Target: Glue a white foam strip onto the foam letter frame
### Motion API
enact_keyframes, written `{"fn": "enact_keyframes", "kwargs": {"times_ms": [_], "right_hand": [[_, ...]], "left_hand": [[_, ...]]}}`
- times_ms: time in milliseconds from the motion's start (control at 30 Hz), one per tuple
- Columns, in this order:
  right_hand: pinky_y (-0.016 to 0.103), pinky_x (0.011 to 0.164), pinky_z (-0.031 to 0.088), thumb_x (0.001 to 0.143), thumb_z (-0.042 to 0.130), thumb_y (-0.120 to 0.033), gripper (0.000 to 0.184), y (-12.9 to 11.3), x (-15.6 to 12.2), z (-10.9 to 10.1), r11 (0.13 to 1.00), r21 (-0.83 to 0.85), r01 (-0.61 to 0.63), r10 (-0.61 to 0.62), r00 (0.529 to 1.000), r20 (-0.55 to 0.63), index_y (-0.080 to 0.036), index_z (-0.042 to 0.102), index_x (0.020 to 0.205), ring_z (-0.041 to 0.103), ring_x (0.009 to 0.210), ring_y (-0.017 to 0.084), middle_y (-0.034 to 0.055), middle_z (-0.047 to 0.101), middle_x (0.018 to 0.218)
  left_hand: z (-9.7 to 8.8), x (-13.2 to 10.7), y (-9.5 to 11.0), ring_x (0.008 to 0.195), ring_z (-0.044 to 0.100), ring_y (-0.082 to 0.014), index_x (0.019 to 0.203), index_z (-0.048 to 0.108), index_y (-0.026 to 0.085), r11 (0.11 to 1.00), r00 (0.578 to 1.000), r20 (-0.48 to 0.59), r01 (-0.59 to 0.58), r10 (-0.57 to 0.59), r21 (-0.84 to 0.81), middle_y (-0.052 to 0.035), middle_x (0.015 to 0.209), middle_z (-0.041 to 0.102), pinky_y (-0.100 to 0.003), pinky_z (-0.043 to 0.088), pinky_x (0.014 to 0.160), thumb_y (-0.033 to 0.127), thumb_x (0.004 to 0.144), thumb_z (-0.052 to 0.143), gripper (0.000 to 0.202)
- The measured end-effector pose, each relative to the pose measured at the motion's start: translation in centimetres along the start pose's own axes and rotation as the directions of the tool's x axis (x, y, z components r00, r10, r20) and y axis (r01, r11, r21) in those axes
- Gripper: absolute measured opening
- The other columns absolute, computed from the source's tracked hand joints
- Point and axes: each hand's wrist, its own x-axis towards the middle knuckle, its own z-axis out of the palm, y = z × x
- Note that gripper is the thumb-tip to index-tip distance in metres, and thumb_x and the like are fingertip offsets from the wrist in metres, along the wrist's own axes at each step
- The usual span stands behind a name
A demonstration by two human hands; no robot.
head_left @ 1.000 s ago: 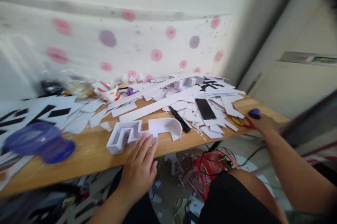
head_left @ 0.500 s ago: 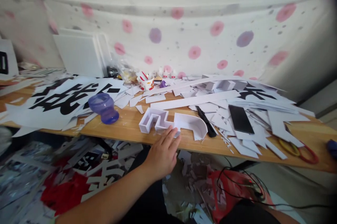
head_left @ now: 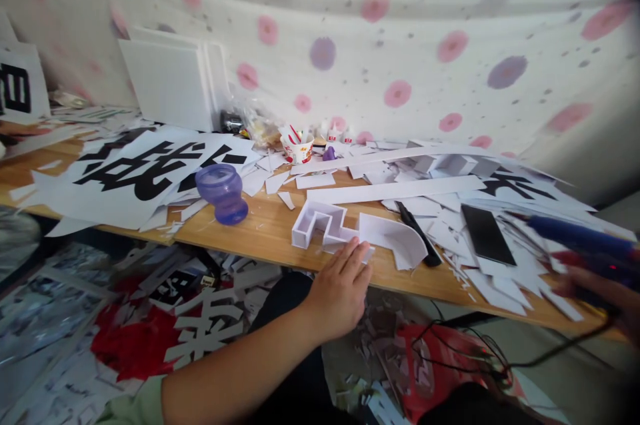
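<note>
A white hollow letter shape (head_left: 390, 233) with thin upright walls lies at the table's front edge. My left hand (head_left: 340, 292) rests its outstretched fingertips on the near side of this shape, near its middle; the fingers are not wrapped round it. At the far right, my right hand (head_left: 595, 288) is closed around a blue hot glue gun (head_left: 585, 235), both smeared by motion. The gun's nozzle points left, above paper scraps and apart from the letter shape. A black cable (head_left: 555, 348) runs down from the gun.
Close behind the letter shape lie a black-handled cutter (head_left: 417, 235), a black phone (head_left: 487, 235) and a long white strip (head_left: 395, 190). A purple cup (head_left: 223, 193) stands left. Large printed character sheets (head_left: 125, 202), scraps and a patterned tub (head_left: 297, 148) cover much of the table.
My right hand has come into view at the right with the glue gun, which lay at the edge before. The view has shifted. My left hand stays on the letter shape.
</note>
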Motion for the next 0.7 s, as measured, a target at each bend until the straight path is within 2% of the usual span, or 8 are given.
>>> {"fn": "enact_keyframes", "kwargs": {"times_ms": [33, 67, 133, 200, 300, 367, 533, 700], "right_hand": [[0.039, 0.068, 0.055, 0.073, 0.073, -0.045, 0.014, -1.5, -0.4, 1.2, 0.998, 0.068, -0.001, -0.005, 0.997, 0.081, -0.035, 0.068, 0.082, 0.065, 0.070, 0.024, 0.0094, 0.068, 0.086], [0.040, 0.071, 0.056, 0.067, 0.078, -0.045, 0.019, -3.3, -1.0, 2.6, 0.997, 0.070, 0.013, -0.026, 0.984, 0.178, -0.034, 0.069, 0.080, 0.066, 0.079, 0.027, 0.0098, 0.069, 0.086], [0.042, 0.067, 0.057, 0.062, 0.079, -0.049, 0.029, -7.6, -2.2, 5.5, 0.998, 0.033, 0.052, -0.061, 0.930, 0.364, -0.032, 0.072, 0.085, 0.066, 0.081, 0.030, 0.0096, 0.071, 0.092], [0.040, 0.066, 0.056, 0.068, 0.076, -0.049, 0.028, -11.8, -3.2, 8.4, 0.996, -0.004, 0.091, -0.073, 0.815, 0.575, -0.028, 0.071, 0.086, 0.064, 0.077, 0.027, 0.0069, 0.071, 0.085], [0.034, 0.072, 0.052, 0.075, 0.070, -0.048, 0.030, -16.1, -3.8, 12.0, 0.984, 0.028, 0.177, -0.140, 0.664, 0.735, -0.021, 0.069, 0.088, 0.060, 0.077, 0.022, 0.0042, 0.068, 0.083], [0.032, 0.069, 0.050, 0.079, 0.066, -0.050, 0.033, -17.3, -3.6, 13.9, 0.969, 0.014, 0.246, -0.166, 0.609, 0.775, -0.018, 0.068, 0.089, 0.058, 0.074, 0.019, 0.0033, 0.067, 0.081], [0.026, 0.059, 0.043, 0.083, 0.059, -0.049, 0.030, -17.7, -2.7, 16.8, 0.875, -0.089, 0.476, -0.240, 0.586, 0.774, -0.020, 0.068, 0.084, 0.054, 0.065, 0.015, -0.0005, 0.063, 0.070], [0.027, 0.058, 0.042, 0.084, 0.056, -0.047, 0.030, -18.0, -2.7, 17.7, 0.826, -0.173, 0.537, -0.219, 0.588, 0.778, -0.020, 0.068, 0.079, 0.054, 0.063, 0.016, 0.0006, 0.064, 0.067]], "left_hand": [[0.1, 0.0, -0.1, 0.143, 0.023, -0.0354, 0.119, 0.058, 0.007, 1.000, 1.000, 0.005, 0.001, -0.001, -0.004, -0.0206, 0.151, 0.035, -0.049, 0.032, 0.114, 0.017, 0.078, 0.054, 0.042], [0.1, 0.0, -0.1, 0.143, 0.022, -0.0352, 0.117, 0.058, 0.007, 1.000, 1.000, 0.010, 0.003, -0.003, -0.007, -0.0203, 0.151, 0.034, -0.048, 0.032, 0.115, 0.018, 0.078, 0.054, 0.041], [0.3, 0.0, -0.2, 0.144, 0.022, -0.0351, 0.113, 0.060, 0.007, 1.000, 1.000, 0.016, 0.002, -0.002, -0.009, -0.0203, 0.152, 0.033, -0.048, 0.032, 0.115, 0.018, 0.077, 0.055, 0.038], [0.4, 0.0, -0.2, 0.143, 0.022, -0.0358, 0.112, 0.060, 0.006, 1.000, 1.000, 0.015, -0.005, 0.005, -0.008, -0.0209, 0.151, 0.033, -0.048, 0.032, 0.114, 0.017, 0.075, 0.055, 0.038], [0.5, 0.0, -0.3, 0.142, 0.024, -0.0371, 0.112, 0.060, 0.005, 1.000, 1.000, 0.007, -0.017, 0.017, -0.015, -0.0211, 0.150, 0.035, -0.049, 0.033, 0.113, 0.018, 0.073, 0.056, 0.041], [0.5, -0.1, -0.4, 0.141, 0.027, -0.0375, 0.111, 0.060, 0.006, 1.000, 1.000, -0.002, -0.020, 0.020, -0.019, -0.0207, 0.150, 0.035, -0.049, 0.033, 0.113, 0.019, 0.073, 0.056, 0.041], [0.5, -0.1, -0.4, 0.139, 0.030, -0.0368, 0.109, 0.060, 0.004, 0.999, 0.999, -0.023, -0.031, 0.030, -0.013, -0.0207, 0.150, 0.035, -0.048, 0.034, 0.113, 0.018, 0.077, 0.053, 0.036], [0.8, -0.1, -0.4, 0.140, 0.029, -0.0346, 0.110, 0.060, 0.006, 1.000, 0.999, -0.034, -0.020, 0.019, -0.024, -0.0195, 0.150, 0.035, -0.049, 0.037, 0.111, 0.017, 0.082, 0.049, 0.032]]}}
